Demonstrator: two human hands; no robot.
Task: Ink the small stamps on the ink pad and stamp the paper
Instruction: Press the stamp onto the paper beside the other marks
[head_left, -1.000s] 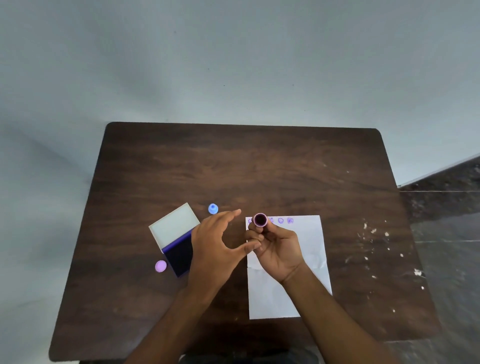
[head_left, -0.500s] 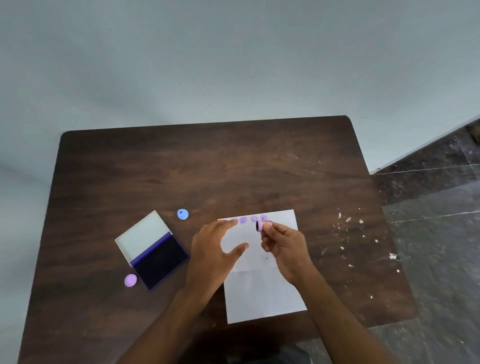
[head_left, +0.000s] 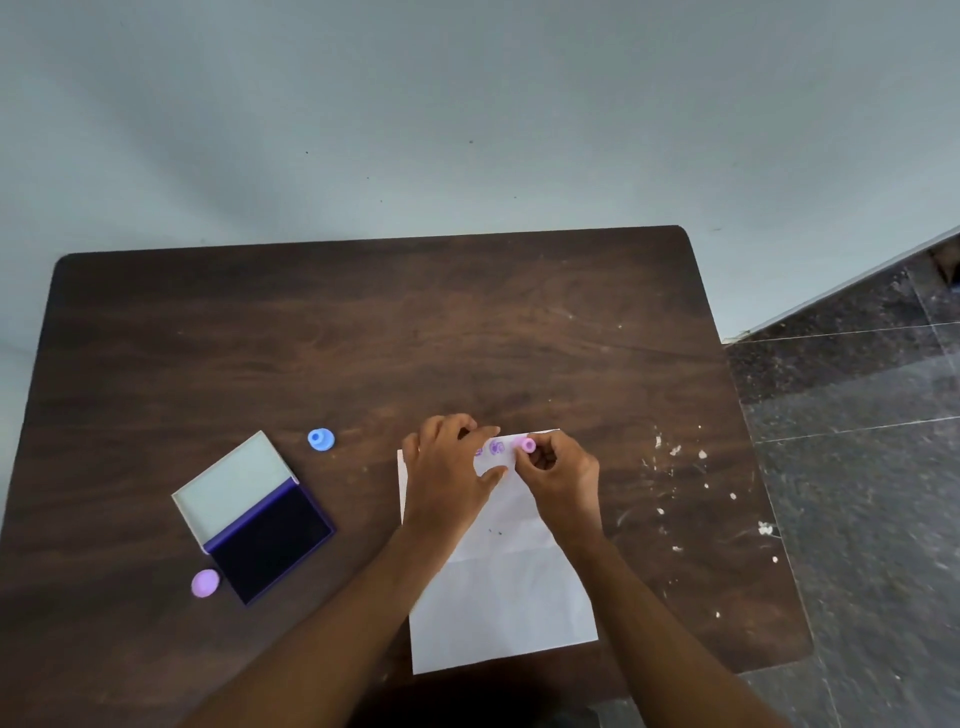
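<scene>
Right hand (head_left: 558, 470) pinches a small pink stamp (head_left: 528, 445) in curled fingertips, at the far edge of the white paper (head_left: 511, 597); whether its face touches the sheet is hard to tell. Left hand (head_left: 447, 475) lies flat on the paper's far left part, fingers straight and spread, holding nothing. Purple stamp marks (head_left: 496, 448) show between the two hands. Ink pad (head_left: 272, 540) sits open well left of the paper, lid folded back. Blue stamp (head_left: 320, 439) stands beyond the pad; purple stamp (head_left: 205, 583) lies just beside its near corner. Dark wooden table (head_left: 363, 338) carries everything.
</scene>
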